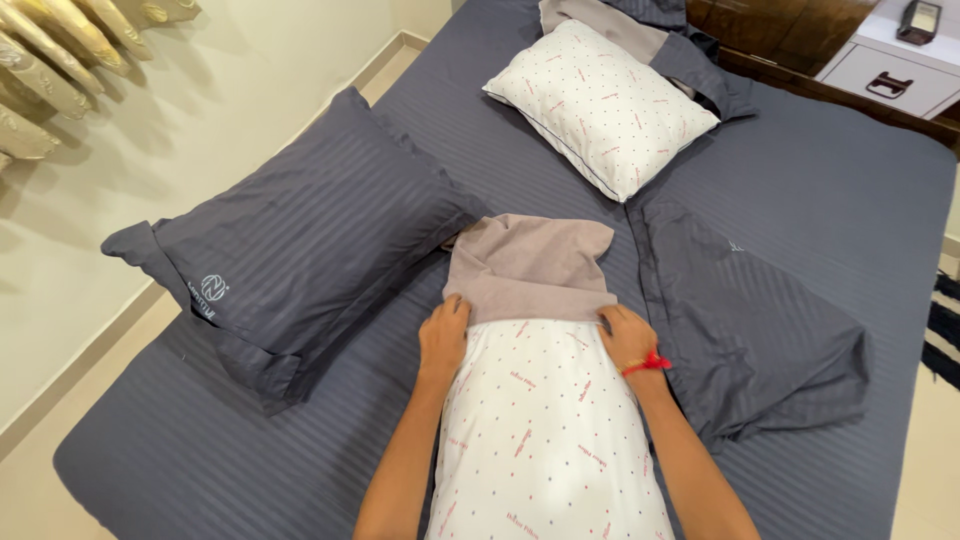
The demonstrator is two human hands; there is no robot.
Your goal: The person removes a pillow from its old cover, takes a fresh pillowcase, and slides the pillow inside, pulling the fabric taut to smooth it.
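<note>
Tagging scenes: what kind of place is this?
Likely a home bedroom: a bed with a grey striped sheet, several pillows, a white nightstand. Both hands grip a pillowcase.

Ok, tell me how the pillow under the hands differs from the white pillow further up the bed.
The near pillow has a grey-brown case pulled over its far end; the far pillow lies almost wholly bare, half out of its case. The left hand and right hand grip the near pillow's case edge; nothing touches the far pillow. The near pillow points straight up the bed; the far one lies at an angle. Both are white with small red marks.
</note>
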